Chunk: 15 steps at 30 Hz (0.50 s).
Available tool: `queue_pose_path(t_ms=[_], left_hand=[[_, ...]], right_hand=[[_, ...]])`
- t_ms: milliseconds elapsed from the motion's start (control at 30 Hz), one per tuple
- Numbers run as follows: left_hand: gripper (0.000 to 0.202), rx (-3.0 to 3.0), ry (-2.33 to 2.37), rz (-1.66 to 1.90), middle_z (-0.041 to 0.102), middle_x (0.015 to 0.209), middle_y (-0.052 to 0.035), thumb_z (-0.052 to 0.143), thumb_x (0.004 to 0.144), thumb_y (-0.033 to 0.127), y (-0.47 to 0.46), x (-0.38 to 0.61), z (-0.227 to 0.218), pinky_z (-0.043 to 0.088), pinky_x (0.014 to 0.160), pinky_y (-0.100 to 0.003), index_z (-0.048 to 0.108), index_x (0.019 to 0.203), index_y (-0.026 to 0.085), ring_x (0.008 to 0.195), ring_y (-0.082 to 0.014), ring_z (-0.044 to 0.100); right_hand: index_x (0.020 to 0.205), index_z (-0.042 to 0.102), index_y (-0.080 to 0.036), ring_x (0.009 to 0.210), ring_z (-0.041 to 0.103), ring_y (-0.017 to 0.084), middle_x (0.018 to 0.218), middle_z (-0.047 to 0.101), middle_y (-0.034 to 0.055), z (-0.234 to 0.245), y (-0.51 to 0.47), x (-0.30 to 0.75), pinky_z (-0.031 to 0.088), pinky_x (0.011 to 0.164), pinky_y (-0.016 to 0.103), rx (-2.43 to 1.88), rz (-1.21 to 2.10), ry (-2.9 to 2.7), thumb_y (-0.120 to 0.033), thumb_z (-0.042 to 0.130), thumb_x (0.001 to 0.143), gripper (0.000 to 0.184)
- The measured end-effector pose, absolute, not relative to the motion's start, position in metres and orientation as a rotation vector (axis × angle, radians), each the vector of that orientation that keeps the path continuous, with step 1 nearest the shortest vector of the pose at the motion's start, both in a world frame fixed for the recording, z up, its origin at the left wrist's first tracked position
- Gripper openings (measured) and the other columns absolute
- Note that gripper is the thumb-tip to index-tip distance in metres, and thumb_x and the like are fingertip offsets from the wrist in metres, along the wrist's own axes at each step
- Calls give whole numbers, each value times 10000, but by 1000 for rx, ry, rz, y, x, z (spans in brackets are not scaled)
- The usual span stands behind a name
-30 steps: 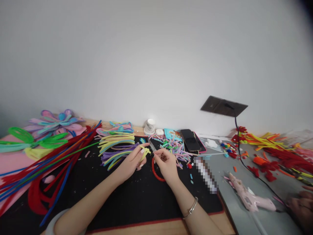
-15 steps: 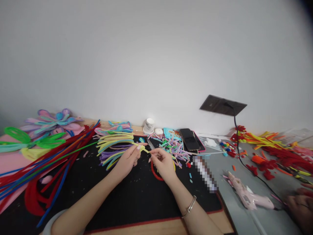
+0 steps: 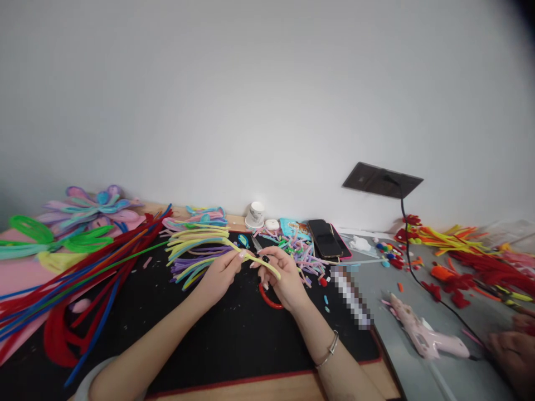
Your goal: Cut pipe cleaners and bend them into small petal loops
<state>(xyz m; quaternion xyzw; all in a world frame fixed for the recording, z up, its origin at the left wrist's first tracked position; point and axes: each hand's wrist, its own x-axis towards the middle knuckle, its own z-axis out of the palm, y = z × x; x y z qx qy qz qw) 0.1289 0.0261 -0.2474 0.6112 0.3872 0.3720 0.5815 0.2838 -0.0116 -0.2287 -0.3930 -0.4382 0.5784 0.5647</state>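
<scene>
My left hand (image 3: pixel 220 273) pinches one end of a yellow pipe cleaner (image 3: pixel 267 267) above the black mat (image 3: pixel 234 334). My right hand (image 3: pixel 282 277) is closed round the same yellow pipe cleaner, which runs down to the right across its fingers. A small black bead (image 3: pixel 266 259) shows between the two hands. Under my right hand lies a red loop of pipe cleaner (image 3: pixel 270 301). A bundle of curved yellow, green and purple pipe cleaners (image 3: pixel 196 250) lies just behind my left hand.
Long red, blue and green pipe cleaners (image 3: pixel 79 278) fan over the left. Cut pieces (image 3: pixel 298 250), two phones (image 3: pixel 328 238) and a small cup (image 3: pixel 256 214) lie behind. A pink glue gun (image 3: pixel 424 337) with a black cable rests right, by another person's hand (image 3: pixel 512 348).
The yellow pipe cleaner was bunched at my left fingers; it is now drawn out straight across my right hand. Both hands stayed over the same spot on the mat.
</scene>
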Motion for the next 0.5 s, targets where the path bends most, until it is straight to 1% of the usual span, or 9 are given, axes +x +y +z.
queue_pose_path(t_ms=[100, 200, 267, 367, 500], left_hand=[[364, 1451, 936, 898, 276, 566, 66, 385, 846, 504, 27, 129, -246, 217, 434, -209, 521, 774, 175, 472, -93, 258], [335, 1557, 960, 921, 309, 561, 53, 411, 847, 453, 25, 128, -242, 224, 469, -217, 479, 666, 180, 503, -104, 284], [326, 1643, 960, 925, 360, 571, 40, 426, 844, 422, 23, 128, -238, 246, 509, -224, 480, 636, 176, 543, -117, 322], [318, 1731, 939, 903, 461, 633, 16, 402, 855, 404, 22, 127, -234, 288, 577, -234, 535, 685, 170, 624, -145, 390], [324, 1752, 912, 892, 563, 733, -12, 381, 867, 399, 21, 127, -234, 321, 622, -241, 583, 757, 171, 696, -173, 454]], right_hand=[[912, 615, -196, 505, 519, 91, 810, 670, 38, -227, -12, 286, 389, 400, 185, -907, 1377, -1066, -260, 695, 663, 270], [849, 642, -182, 455, 482, 76, 731, 656, 25, -229, -11, 287, 381, 394, 188, -944, 1326, -1065, -269, 697, 669, 208], [780, 637, -172, 425, 455, 70, 657, 637, 12, -231, -10, 288, 375, 384, 188, -962, 1290, -1037, -282, 681, 695, 146], [700, 599, -168, 411, 442, 65, 612, 622, 2, -233, -9, 289, 373, 379, 181, -961, 1269, -1010, -280, 674, 708, 136], [668, 557, -170, 413, 460, 67, 611, 630, 0, -234, -9, 288, 379, 388, 179, -957, 1289, -994, -272, 677, 705, 161]])
